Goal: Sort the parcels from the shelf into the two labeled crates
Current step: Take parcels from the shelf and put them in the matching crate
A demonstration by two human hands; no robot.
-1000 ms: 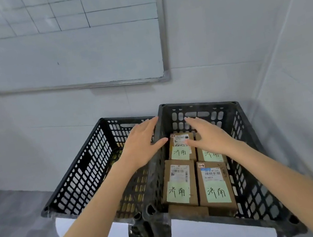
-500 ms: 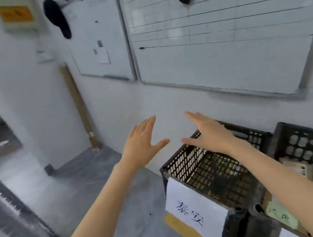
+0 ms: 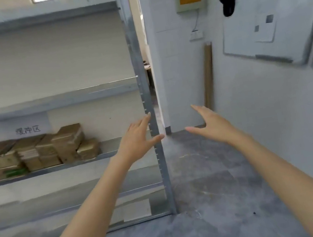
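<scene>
Both the left hand (image 3: 137,137) and the right hand (image 3: 208,124) were spread flat and held nothing. The parcels (image 3: 33,153), somewhat blurred, lay on the shelf (image 3: 103,155) left of both hands.

The left forearm (image 3: 96,207) and right forearm (image 3: 279,176) are bare along their whole visible length, long and slender. The left hand (image 3: 136,137) and right hand (image 3: 212,124) are bare as well, slim-fingered and slightly blurred.

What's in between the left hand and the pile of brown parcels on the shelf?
Nothing but a bare bit of shelf: in the head view the left hand hovers right of the parcels, holding nothing.
</scene>
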